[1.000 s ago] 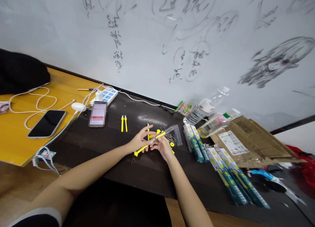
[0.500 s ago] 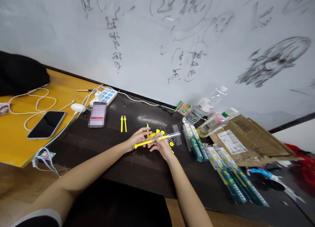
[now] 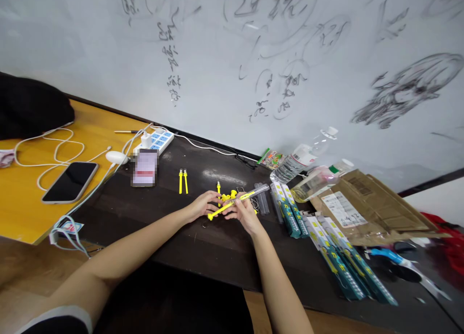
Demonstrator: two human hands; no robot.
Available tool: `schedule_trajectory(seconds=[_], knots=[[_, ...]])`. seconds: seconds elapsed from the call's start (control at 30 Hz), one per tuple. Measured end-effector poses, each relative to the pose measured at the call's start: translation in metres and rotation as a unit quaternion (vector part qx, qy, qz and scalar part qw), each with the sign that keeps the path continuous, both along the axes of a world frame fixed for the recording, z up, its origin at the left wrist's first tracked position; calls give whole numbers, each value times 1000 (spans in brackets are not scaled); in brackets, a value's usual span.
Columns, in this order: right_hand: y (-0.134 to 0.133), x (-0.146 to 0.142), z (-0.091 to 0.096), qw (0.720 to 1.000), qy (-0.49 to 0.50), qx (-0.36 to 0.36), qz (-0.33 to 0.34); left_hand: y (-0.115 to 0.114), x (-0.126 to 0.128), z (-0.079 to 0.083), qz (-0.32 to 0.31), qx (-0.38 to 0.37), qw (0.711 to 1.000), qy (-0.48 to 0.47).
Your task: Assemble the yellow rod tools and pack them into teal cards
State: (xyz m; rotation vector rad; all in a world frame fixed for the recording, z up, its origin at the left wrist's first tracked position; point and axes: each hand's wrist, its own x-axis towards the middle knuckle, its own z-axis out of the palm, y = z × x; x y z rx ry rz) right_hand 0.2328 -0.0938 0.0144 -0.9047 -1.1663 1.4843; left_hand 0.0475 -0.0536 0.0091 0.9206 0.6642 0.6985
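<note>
My right hand [image 3: 245, 217] grips a clear plastic tube [image 3: 261, 189] with a yellow rod [image 3: 219, 211] inside it. The rod's knobbed end sticks out at the lower left, and the tube tilts up to the right. My left hand [image 3: 201, 206] is beside the rod with its fingers apart; whether a fingertip touches the rod is hard to see. Just behind the hands are a pile of small yellow caps [image 3: 229, 196] and some metal hooks [image 3: 255, 204]. One yellow rod [image 3: 218, 186] stands out behind my left fingers, and two yellow rods [image 3: 183, 181] lie farther left.
Clear tubes [image 3: 263, 201] and several green-and-white boxes [image 3: 337, 261] lie to the right. Behind them are a water bottle [image 3: 295, 162], a second bottle [image 3: 319, 183] and flattened cardboard [image 3: 369, 198]. Phones [image 3: 70, 181], a power strip [image 3: 159, 141] and cables are at left.
The knobbed end of the yellow rod has shifted right, away from my left palm. My left fingers have come off it and spread, while my right hand still holds the tube.
</note>
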Motion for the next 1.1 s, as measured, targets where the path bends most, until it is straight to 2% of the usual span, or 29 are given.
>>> schedule_trajectory(seconds=[0.2, 0.33, 0.57, 0.7, 0.93, 1.1], knots=[[4, 12, 5, 998, 15, 14, -63, -4, 4, -8, -130, 30, 991, 3], [7, 19, 5, 996, 17, 22, -88, -4, 4, -10, -161, 38, 986, -8], [7, 25, 6, 993, 19, 29, -111, -5, 0, -8, -176, 71, 982, 12], [6, 22, 7, 994, 9, 24, -108, -6, 1, -8, -163, 87, 983, 17], [2, 7, 2, 997, -36, 28, -61, -5, 6, -10, -128, 111, 985, 37], [0, 3, 1, 998, -34, 29, -41, -3, 6, -14, -141, 159, 974, 75]])
